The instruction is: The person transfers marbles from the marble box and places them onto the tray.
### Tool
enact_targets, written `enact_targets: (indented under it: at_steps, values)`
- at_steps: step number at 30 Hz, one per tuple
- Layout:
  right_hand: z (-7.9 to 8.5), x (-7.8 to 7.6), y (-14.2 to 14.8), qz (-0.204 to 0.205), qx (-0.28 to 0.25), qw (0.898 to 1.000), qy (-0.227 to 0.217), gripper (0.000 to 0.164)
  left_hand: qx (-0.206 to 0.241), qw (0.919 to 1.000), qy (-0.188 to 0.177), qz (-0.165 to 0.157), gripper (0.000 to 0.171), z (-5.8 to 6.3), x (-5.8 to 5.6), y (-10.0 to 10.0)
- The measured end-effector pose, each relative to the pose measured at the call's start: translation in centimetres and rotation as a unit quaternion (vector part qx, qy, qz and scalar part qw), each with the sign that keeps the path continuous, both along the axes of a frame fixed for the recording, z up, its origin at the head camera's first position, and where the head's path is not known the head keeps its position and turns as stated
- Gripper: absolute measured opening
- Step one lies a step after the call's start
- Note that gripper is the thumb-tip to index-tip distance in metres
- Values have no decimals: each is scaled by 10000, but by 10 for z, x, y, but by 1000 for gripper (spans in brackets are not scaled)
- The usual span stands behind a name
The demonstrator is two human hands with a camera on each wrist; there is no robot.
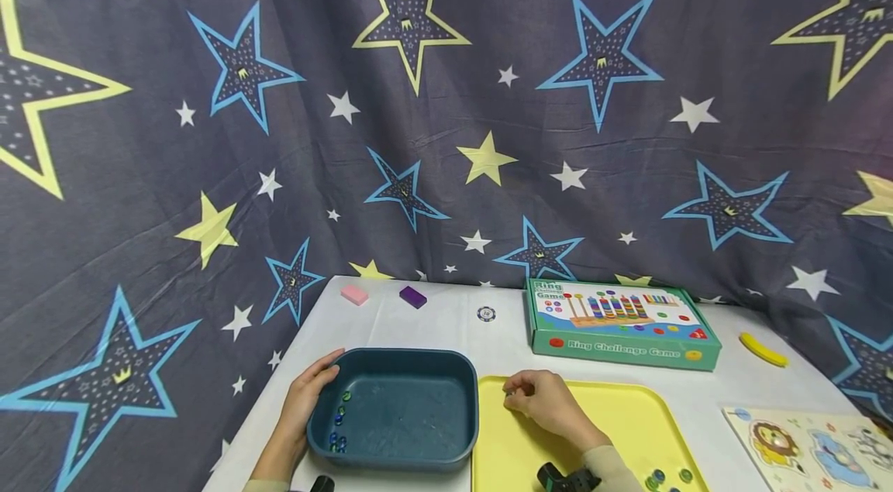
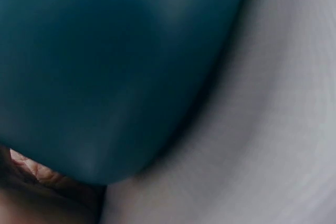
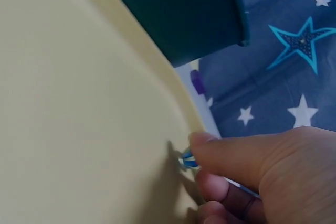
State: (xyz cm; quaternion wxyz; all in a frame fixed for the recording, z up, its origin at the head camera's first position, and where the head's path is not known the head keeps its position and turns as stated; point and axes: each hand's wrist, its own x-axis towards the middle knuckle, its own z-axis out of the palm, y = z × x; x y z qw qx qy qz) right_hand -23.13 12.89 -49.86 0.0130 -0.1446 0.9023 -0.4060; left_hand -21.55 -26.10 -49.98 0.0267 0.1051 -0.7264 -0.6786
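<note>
My left hand (image 1: 307, 399) grips the left wall of a dark teal plastic tub (image 1: 412, 463), its fingertips at the rim. Several glass marbles (image 1: 339, 421) lie along the left side of the tub's floor. The left wrist view is mostly the tub's outer wall (image 2: 115, 77), with a little of the hand at lower left. Over the left part of a yellow tray (image 1: 586, 414), my right hand (image 1: 547, 403) pinches a clear marble with blue in it (image 3: 188, 160) between thumb and fingers. More marbles (image 1: 659, 476) sit at the tray's near right.
A green Ring Challenge Game box (image 1: 621, 352) stands behind the tray. To its right lies a yellow curved piece (image 1: 763, 350), with an animal puzzle board (image 1: 809, 449) nearer. Pink (image 1: 354, 294) and purple blocks (image 1: 413, 297) and a round chip (image 1: 486, 314) lie toward the back edge.
</note>
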Motion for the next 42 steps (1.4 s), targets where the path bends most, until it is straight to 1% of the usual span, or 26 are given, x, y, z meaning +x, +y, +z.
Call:
enact_targets:
  at_steps: [3,6,8,10,12,14,16,19,23,26,28,35,37,42]
  values:
    - [3,-1,3,-91,-74,9999,60,8,52,10000,-16,24,44,0,0,0]
    - [10,0,3,-284,-195,9993,160,8,44,10000,41,39,45,0,0,0]
    - [17,2,0,-372,-406,9984,143,10,44,10000,67,40,45,0,0,0]
    - [25,6,-7,-378,-690,9969,74,14,24,10000,72,63,45,-1,1,0]
    - [32,10,-15,-286,-979,9948,-5,17,40,10000,65,63,45,-1,1,0]
    - [39,15,-26,-111,-1279,9917,-109,17,53,10000,49,67,45,0,1,0]
    - [45,21,-38,112,-1494,9887,-115,15,35,10000,60,32,45,0,1,0]
    - [52,30,-57,374,-1505,9878,127,9,27,10000,55,-26,45,0,1,1]
    - [59,39,-85,698,-1402,9857,620,5,81,9999,32,-57,45,-1,0,0]
    - [59,41,-105,1039,-1406,9818,735,5,121,9999,28,-57,44,-1,0,0]
    - [58,41,-116,1250,-1358,9805,682,6,140,9999,17,-46,44,-2,0,0]
    - [47,36,-147,1901,-1164,9748,32,11,152,9999,2,-51,45,-1,0,0]
    - [42,35,-154,2030,-1050,9733,-207,14,146,9999,-1,-38,45,0,1,1]
    - [35,34,-170,2245,-791,9698,-529,17,93,10000,23,12,46,1,2,1]
